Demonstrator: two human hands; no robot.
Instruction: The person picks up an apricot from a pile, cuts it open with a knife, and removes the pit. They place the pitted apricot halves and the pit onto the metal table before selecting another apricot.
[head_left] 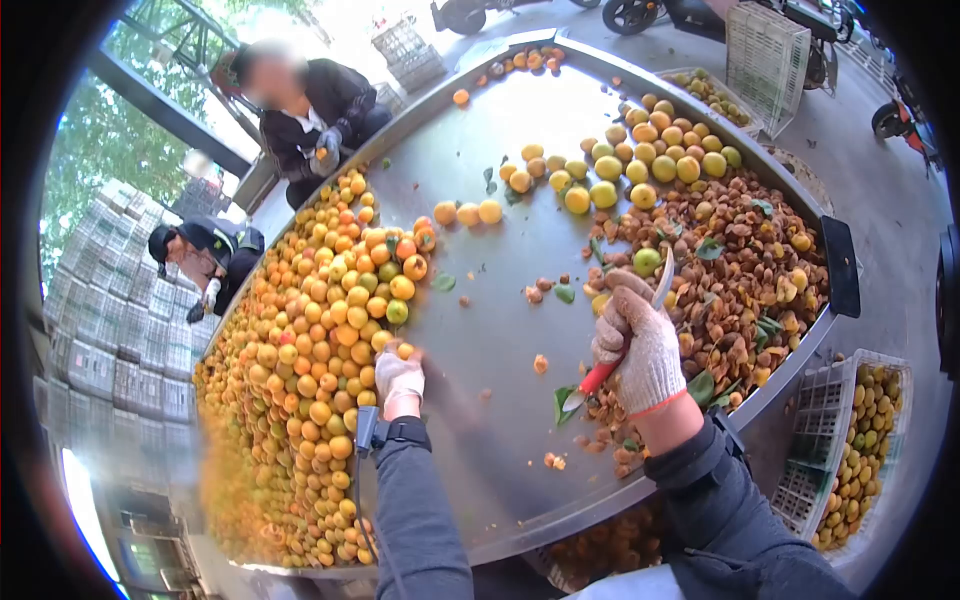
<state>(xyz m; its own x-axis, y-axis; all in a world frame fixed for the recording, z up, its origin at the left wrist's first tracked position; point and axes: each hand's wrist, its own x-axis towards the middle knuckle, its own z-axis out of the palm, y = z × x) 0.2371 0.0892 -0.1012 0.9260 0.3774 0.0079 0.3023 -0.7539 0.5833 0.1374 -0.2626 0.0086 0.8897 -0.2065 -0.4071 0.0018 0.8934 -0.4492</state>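
My left hand (400,378), in a pale glove, is at the right edge of a big heap of orange persimmons (345,310). Its fingers are closed around a persimmon (404,351), mostly hidden by the hand. In my right hand (638,345), also gloved, is a knife with a red handle (600,374); its curved blade (664,280) points up and away from me. Beneath and beyond that hand lies a pile of brown trimmed persimmon caps (745,255) mixed with green leaves. A greenish persimmon (646,262) sits just past the right hand.
A raised rim borders the metal table (480,330). Yellow-green persimmons (640,160) lie at the back right. Crates of fruit (850,440) stand at right. Two other people work along the left side, one holding fruit (322,153). Stacked crates (120,310) rise behind them.
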